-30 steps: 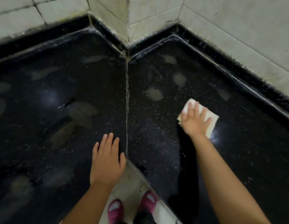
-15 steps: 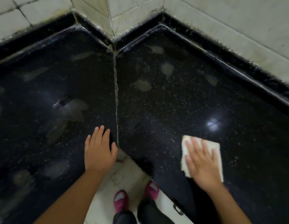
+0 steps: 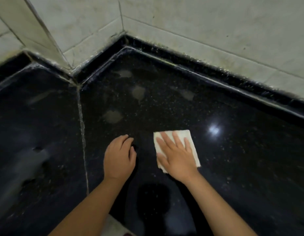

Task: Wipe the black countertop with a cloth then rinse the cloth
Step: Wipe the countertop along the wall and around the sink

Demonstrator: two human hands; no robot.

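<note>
A folded white cloth lies flat on the black speckled countertop, in the middle of the right slab. My right hand presses on it with straight, spread fingers. My left hand rests on the same slab just left of the cloth, its fingers bent down at the tips and holding nothing. Pale smears show on the stone beyond both hands.
A grouted seam splits the counter into a left and a right slab. Tiled walls with a jutting corner and a raised black kerb bound the far side. A lamp's glare sits right of the cloth.
The view has swung right and nearer the wall. My left hand moved from the counter's inner corner onto the right slab. My right hand and the cloth now sit farther from the front edge.
</note>
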